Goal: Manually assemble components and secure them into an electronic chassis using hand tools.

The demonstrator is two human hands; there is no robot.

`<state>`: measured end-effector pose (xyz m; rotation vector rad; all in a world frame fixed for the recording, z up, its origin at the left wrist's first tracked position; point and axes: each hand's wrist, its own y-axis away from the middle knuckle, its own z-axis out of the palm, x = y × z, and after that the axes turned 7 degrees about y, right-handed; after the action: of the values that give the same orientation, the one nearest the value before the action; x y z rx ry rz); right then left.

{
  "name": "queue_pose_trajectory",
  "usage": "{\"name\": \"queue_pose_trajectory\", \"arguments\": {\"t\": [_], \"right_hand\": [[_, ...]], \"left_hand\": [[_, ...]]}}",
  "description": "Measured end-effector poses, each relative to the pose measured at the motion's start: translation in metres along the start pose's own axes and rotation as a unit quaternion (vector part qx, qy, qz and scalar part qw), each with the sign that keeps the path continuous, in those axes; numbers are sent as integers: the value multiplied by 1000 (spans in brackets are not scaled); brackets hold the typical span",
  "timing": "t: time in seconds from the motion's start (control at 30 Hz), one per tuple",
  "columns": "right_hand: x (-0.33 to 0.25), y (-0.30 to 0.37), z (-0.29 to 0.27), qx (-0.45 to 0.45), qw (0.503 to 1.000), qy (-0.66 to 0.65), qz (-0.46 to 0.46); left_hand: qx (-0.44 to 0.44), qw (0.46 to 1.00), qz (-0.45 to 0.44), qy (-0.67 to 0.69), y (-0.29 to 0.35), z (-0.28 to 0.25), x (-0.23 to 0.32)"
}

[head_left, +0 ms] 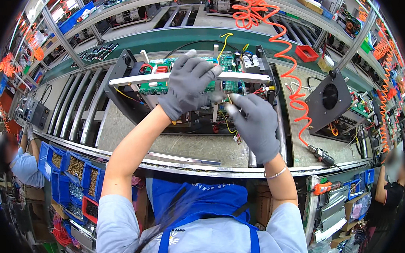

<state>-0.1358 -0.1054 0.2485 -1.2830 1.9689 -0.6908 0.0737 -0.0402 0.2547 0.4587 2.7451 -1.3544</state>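
Both my hands wear grey gloves and work over an open electrical unit with a black metal housing (pixel 119 78) and green circuit boards (pixel 156 88). My left hand (pixel 186 86) lies across the silver metal bar (pixel 138 78) that spans the unit, its fingers apart and its thumb reaching toward the middle. Right of it, my right hand (pixel 256 124) closes thumb and forefinger near a thin yellow wire (pixel 229 99); what sits between the fingertips is too small to make out. Another yellow wire (pixel 223 44) stands up behind the bar.
Rollers (pixel 77 106) run along the left. A coiled orange air hose (pixel 286 50) hangs down to a power screwdriver (pixel 322 155) at right, near a second unit with a fan (pixel 330 96). Blue bins (pixel 74 168) hold screws. Other people (pixel 26 161) work at both sides.
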Motion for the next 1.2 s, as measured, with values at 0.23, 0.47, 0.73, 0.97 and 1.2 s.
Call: {"name": "queue_pose_trajectory", "arguments": {"t": [0.23, 0.47, 0.73, 0.97, 1.2], "right_hand": [[4, -26, 28, -33, 999, -8, 22], [-1, -37, 34, -43, 997, 40, 52], [-9, -44, 29, -16, 987, 148, 53], [4, -27, 2, 56, 991, 117, -38], [135, 81, -73, 55, 973, 221, 39]], "left_hand": [[-13, 993, -114, -26, 10, 3, 23], [-85, 981, -159, 71, 0, -11, 5], [-66, 981, -160, 83, 5, -11, 7], [-54, 984, -148, 82, -8, -2, 12], [-36, 987, -155, 10, -3, -8, 5]]}}
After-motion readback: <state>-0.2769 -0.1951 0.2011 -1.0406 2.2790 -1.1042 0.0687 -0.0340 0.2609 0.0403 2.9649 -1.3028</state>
